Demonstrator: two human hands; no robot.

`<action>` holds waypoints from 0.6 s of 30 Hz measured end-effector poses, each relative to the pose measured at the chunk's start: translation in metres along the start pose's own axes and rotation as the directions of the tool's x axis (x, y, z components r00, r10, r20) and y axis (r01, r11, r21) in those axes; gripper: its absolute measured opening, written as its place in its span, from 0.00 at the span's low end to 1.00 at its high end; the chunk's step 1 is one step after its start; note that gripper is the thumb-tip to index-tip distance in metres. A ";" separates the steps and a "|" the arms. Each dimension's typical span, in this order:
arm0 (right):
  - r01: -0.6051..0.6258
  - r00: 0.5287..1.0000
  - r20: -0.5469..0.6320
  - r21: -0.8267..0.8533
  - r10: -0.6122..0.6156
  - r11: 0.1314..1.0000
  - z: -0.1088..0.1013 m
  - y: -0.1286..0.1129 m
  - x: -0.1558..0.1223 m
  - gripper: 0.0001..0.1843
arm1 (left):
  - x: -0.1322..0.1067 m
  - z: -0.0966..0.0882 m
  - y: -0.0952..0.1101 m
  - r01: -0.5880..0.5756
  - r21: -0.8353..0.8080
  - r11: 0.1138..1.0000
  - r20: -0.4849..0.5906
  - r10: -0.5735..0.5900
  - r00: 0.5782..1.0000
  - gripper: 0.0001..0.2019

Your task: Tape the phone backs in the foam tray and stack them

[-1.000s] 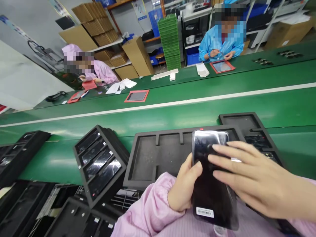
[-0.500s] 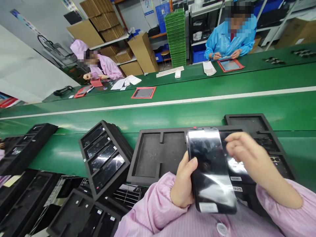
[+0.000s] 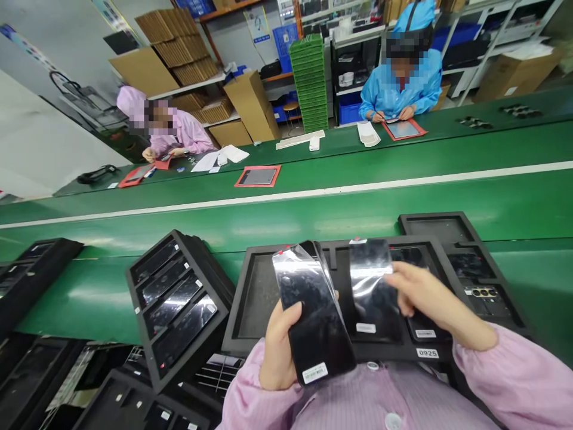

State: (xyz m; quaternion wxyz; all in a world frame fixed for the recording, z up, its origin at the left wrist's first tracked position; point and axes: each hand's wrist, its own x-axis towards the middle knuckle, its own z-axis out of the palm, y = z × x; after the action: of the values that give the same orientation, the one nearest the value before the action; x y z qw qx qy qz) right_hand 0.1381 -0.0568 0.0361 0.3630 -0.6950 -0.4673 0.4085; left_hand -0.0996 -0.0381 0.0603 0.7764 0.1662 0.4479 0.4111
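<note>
My left hand (image 3: 282, 346) is wrapped round a glossy black smartphone (image 3: 316, 322), tilted, with a barcode label at its lower end and a red tab at the top. Behind it shows the edge of another phone, so the hand appears to hold a small stack. My right hand (image 3: 421, 295) pinches the right edge of another black smartphone (image 3: 376, 298), which carries a white label. That phone is over the middle of a black foam tray (image 3: 259, 286). Another labelled phone (image 3: 423, 333) lies in the tray's right part, above a tag reading 0925.
A stack of black trays (image 3: 176, 310) with phones stands at left; another tray (image 3: 436, 227) sits at the right rear. Beyond runs a green conveyor (image 3: 331, 221) with a red-framed device (image 3: 258, 176). Two co-workers, in pink (image 3: 188, 131) and blue (image 3: 403, 83), sit across it.
My left hand has moved left with its phones, which now fan apart slightly. My right hand, blurred and off the phone before, now grips a phone over the tray. The camera view has shifted slightly.
</note>
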 end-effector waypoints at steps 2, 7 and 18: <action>0.053 0.999 0.018 -0.072 -0.052 0.996 0.012 0.008 -0.002 0.16 | -0.005 0.002 0.001 -0.008 0.060 0.998 0.036 0.005 0.999 0.15; 0.338 0.910 -0.140 -0.299 -0.391 0.893 0.006 -0.012 -0.006 0.14 | -0.009 0.019 -0.014 0.009 0.147 0.989 0.200 -0.038 0.979 0.18; 0.820 0.409 0.048 -0.457 -0.911 0.344 -0.012 -0.042 -0.059 0.13 | -0.013 0.036 -0.021 0.129 0.215 0.968 0.360 -0.201 0.911 0.20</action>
State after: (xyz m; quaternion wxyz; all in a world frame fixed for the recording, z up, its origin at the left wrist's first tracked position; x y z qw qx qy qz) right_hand 0.1201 -0.1018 0.0919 0.4169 -0.4364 -0.7965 -0.0349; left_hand -0.0626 -0.0568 0.0738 0.8613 0.2757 0.3385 0.2601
